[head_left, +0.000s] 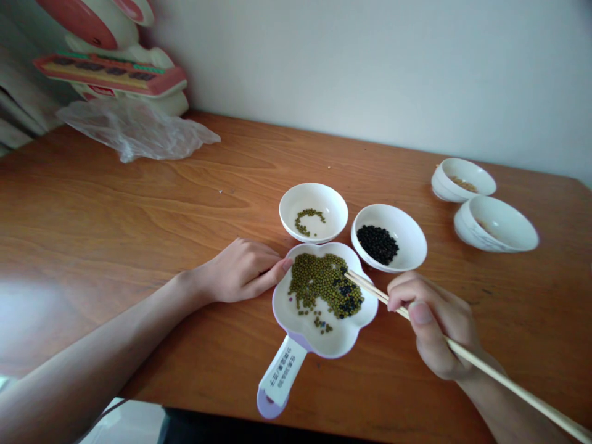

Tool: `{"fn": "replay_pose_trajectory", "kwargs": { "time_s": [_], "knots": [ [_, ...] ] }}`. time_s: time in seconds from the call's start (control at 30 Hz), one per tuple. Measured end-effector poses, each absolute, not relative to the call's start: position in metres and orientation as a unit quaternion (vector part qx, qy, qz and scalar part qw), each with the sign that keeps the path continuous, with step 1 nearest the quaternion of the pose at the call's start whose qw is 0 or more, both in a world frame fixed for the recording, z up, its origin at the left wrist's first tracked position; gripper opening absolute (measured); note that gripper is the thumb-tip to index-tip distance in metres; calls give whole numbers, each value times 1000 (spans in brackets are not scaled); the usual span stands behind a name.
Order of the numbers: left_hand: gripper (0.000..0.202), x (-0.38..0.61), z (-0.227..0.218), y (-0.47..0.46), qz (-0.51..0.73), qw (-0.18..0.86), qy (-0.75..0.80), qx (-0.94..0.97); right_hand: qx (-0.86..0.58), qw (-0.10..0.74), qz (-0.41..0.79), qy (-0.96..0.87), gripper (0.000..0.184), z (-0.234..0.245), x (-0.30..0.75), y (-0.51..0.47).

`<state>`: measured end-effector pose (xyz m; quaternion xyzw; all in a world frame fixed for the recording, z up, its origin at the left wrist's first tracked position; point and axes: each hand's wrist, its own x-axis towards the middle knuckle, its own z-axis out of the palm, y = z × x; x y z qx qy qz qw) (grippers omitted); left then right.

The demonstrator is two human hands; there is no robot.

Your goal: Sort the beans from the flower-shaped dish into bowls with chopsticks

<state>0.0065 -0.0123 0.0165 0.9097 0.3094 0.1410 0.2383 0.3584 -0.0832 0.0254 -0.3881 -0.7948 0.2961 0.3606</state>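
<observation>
A flower-shaped white dish (330, 342) with a lilac rim and a labelled handle lies in front of me, holding green mung beans (309, 274) with black beans (349, 302) mixed in on the right. My left hand (245, 271) rests at its left edge, thumb on the rim and fingers curled, their tips partly hidden. In my right hand (437, 320) is a pair of wooden chopsticks (499, 377), their tips close together among the beans at the dish's upper right. Whether they pinch a bean I cannot tell. Just behind stand a white bowl (289, 209) with some mung beans and another bowl (414, 237) with many black beans.
Two more white bowls (446, 182) (513, 231) stand at the back right, with small tan contents. At the back left, a crumpled clear plastic bag (148, 132) lies before a pink and white rabbit figure (115, 74). The wooden table (185, 203) meets a wall behind.
</observation>
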Motion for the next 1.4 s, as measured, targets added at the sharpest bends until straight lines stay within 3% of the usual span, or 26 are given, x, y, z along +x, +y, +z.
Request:
{"fn": "replay_pose_trajectory", "kwargs": {
  "time_s": [0.3, 0.63, 1.13, 1.4],
  "knots": [
    [46, 6, 17, -13, 132, 234, 316, 910, -411, 340, 318, -783, 37, 25, 356, -82],
    [47, 6, 16, -13, 137, 220, 309, 915, -418, 335, 335, -775, 24, 22, 352, -80],
    [47, 7, 16, -12, 123, 224, 315, 914, -408, 439, 345, -722, 39, 11, 354, -83],
    [47, 6, 14, -12, 122, 222, 319, 913, -449, 371, 349, -734, 55, 14, 354, -83]
  ]
}}
